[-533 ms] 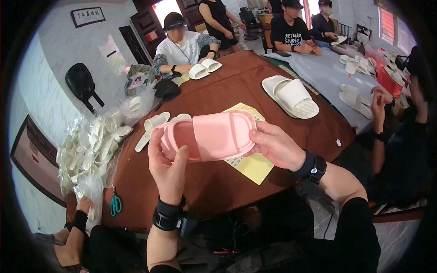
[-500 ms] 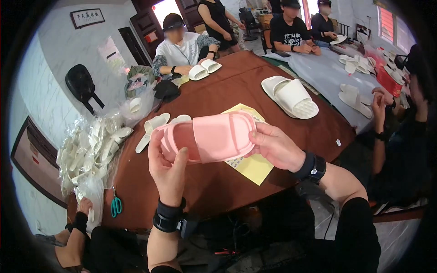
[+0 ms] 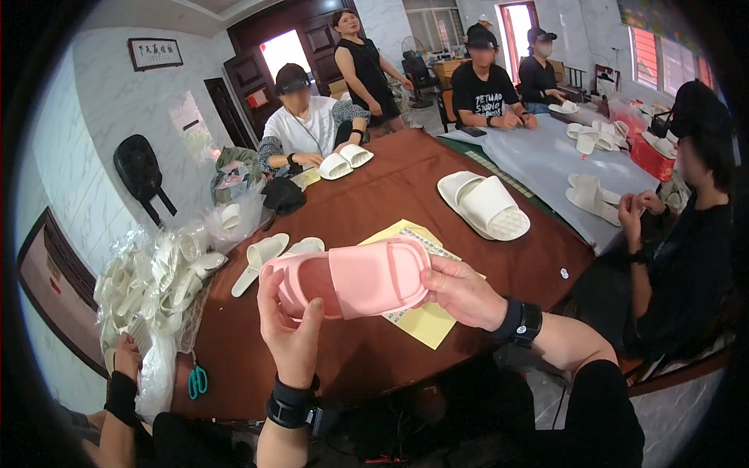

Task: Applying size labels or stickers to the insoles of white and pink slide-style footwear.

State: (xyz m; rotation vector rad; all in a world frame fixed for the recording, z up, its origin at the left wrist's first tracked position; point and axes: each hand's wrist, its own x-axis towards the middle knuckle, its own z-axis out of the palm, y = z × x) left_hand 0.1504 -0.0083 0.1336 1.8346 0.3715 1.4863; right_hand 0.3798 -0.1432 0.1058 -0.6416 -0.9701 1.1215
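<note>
A pair of pink slippers [image 3: 373,279], nested together, is held up sideways above the table between my two hands. My left hand [image 3: 290,331] grips its left end, thumb in front and fingers behind. At the other end my right hand [image 3: 460,290] pinches the edge, thumb on the near face. Beneath the slippers lies a yellow sheet of stickers [image 3: 425,326], partly covered by them. Just behind my left hand, a white slipper [image 3: 261,257] rests on the table, with another partly hidden beside it.
The brown-covered table [image 3: 374,195] carries white slippers [image 3: 488,207] at right and another pair [image 3: 347,161] before a seated person. A bag of white slippers [image 3: 160,281] and teal scissors [image 3: 198,381] sit at left. Several people are around, one hand [image 3: 127,357] touching the bag.
The view has tilted upward, so the room sits lower in the picture. My grip on the pink slippers stays the same. The co-worker's hand at left has risen along the bag.
</note>
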